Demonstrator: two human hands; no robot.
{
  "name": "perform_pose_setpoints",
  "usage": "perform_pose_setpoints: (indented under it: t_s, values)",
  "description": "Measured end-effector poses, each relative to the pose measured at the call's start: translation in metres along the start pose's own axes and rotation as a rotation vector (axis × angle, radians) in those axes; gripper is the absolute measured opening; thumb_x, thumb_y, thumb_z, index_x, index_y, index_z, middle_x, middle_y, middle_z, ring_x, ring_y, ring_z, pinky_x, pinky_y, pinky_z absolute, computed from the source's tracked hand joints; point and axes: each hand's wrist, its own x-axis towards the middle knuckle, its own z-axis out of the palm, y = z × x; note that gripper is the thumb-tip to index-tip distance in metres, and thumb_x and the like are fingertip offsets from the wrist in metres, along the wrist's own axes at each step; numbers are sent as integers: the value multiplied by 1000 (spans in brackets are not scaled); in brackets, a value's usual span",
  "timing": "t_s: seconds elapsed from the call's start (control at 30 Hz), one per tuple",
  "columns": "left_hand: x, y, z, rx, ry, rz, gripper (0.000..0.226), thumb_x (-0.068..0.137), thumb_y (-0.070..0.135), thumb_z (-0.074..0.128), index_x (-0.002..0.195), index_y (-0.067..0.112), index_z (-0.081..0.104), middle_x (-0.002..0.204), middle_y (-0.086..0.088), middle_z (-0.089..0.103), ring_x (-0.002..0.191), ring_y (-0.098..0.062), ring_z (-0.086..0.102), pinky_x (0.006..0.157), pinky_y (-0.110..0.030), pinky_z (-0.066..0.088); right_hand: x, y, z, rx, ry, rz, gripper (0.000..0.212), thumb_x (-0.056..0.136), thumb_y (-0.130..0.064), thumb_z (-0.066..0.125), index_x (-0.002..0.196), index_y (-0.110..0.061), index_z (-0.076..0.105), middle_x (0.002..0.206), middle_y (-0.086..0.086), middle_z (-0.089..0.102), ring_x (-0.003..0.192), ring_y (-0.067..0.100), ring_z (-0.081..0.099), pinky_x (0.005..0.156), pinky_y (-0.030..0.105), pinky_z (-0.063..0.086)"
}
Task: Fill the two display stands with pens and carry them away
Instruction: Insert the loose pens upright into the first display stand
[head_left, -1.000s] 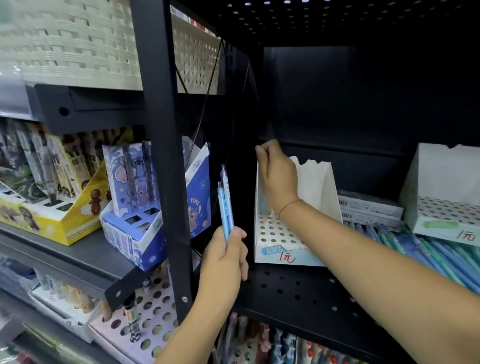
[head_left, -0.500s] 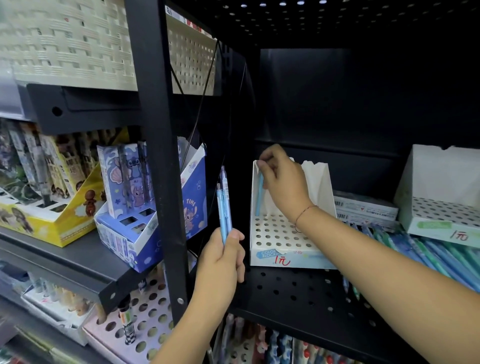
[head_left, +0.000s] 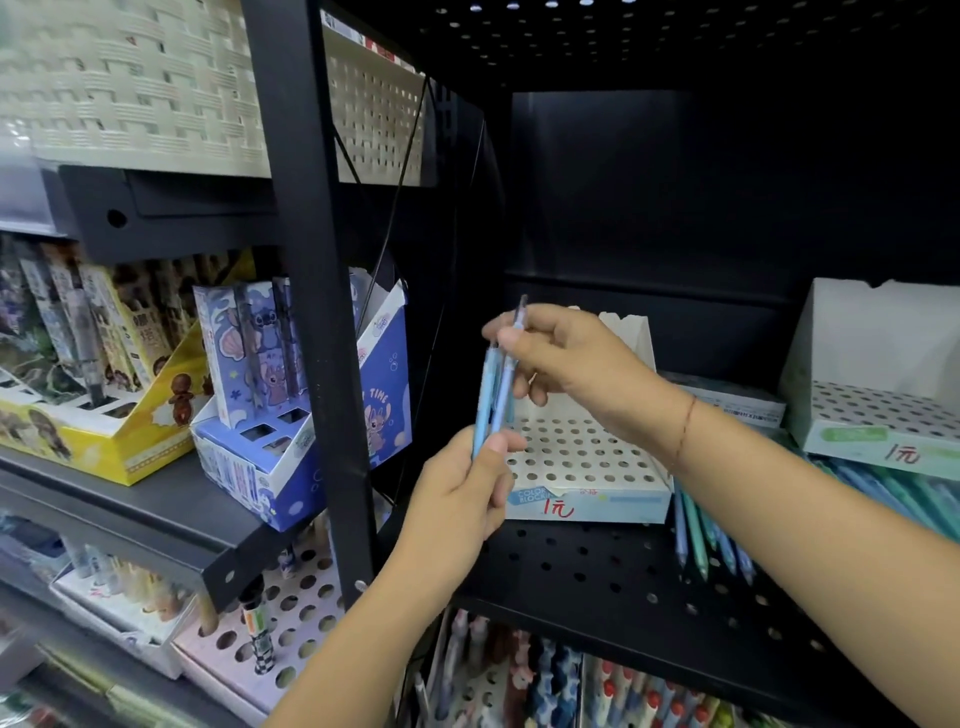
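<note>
My left hand (head_left: 462, 499) grips the lower ends of two light blue pens (head_left: 488, 400) in front of the black shelf post. With thumb and fingers, my right hand (head_left: 566, 364) pinches the upper part of one of these pens. Just behind both hands a white display stand (head_left: 587, 457) with a perforated top and a "1元" label sits on the black shelf. A second white stand (head_left: 872, 415) is at the far right of the same shelf. Loose blue and green pens (head_left: 711, 535) lie on the shelf between the stands.
A black upright post (head_left: 317, 312) divides the shelves. Left of it stand a blue cartoon pen box (head_left: 291, 447) and a yellow box (head_left: 104, 431). Flat boxes (head_left: 737, 397) lie behind the loose pens. More pen trays (head_left: 270, 623) fill the shelf below.
My right hand came away from the back of the near stand, where it set a pen, and now pinches a pen in my left hand. My left hand rose slightly.
</note>
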Motion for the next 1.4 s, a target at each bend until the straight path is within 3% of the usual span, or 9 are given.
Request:
perform_pose_setpoints:
  t_s: [0.07,0.17,0.27,0.5,0.67,0.8,0.93,1.1,1.4]
  values:
    - [1,-1,4,20,-18,15,27,102,24,37,98,17,63,60,0,45,42,-8,33,44,-16,30,-3,1,-3,65,4,15,24,97,-18,52,107,2,61,69,-2,64,57,9,55,54,19,46]
    - [-1,-8,1,82,104,44,26,102,25,37,101,23,62,69,2,57,46,-10,45,48,-13,37,5,2,-19,125,250,-20,18,97,-14,51,103,1,60,74,6,64,53,7,54,52,18,48]
    - [0,-17,-5,93,282,25,24,102,25,35,99,29,59,77,4,62,51,-10,50,52,-21,39,18,6,-35,-67,460,-106,10,98,-13,51,95,-7,59,73,6,63,54,7,55,52,19,48]
    - [-3,-21,-9,116,280,-10,25,103,25,33,99,26,58,68,5,57,49,-10,43,53,-18,39,35,37,-9,-297,390,-94,16,94,-14,56,99,2,58,74,11,61,56,13,56,55,27,53]
    - [-3,-20,-13,83,256,-23,25,103,23,34,100,20,58,62,7,53,44,-9,39,46,-16,35,31,53,-2,-389,342,-76,13,95,-16,55,106,-10,55,78,18,66,59,20,62,66,37,57]
    - [-3,-20,-12,81,241,-21,25,103,22,34,101,19,58,60,9,53,44,-7,39,45,-16,35,25,55,2,-396,362,-149,26,94,-15,56,111,-24,40,72,15,62,55,16,61,62,33,54]
    - [-3,-18,-12,72,227,-19,25,103,22,34,102,17,58,60,8,52,45,-8,38,45,-17,34,21,51,5,-469,377,-212,31,94,-15,56,120,-24,42,86,6,59,60,12,61,65,26,51]
    - [-3,-19,-13,76,222,-11,25,103,23,34,101,17,58,61,7,52,45,-8,38,45,-17,35,21,54,7,-518,351,-221,32,93,-12,58,120,-24,45,80,3,57,66,18,62,73,38,53]
    - [-2,-21,-12,106,162,-4,25,103,25,35,101,21,59,62,6,52,45,-9,37,48,-19,35,28,38,-11,-415,549,-252,27,92,-14,59,113,-25,47,74,0,57,67,23,63,70,46,54]
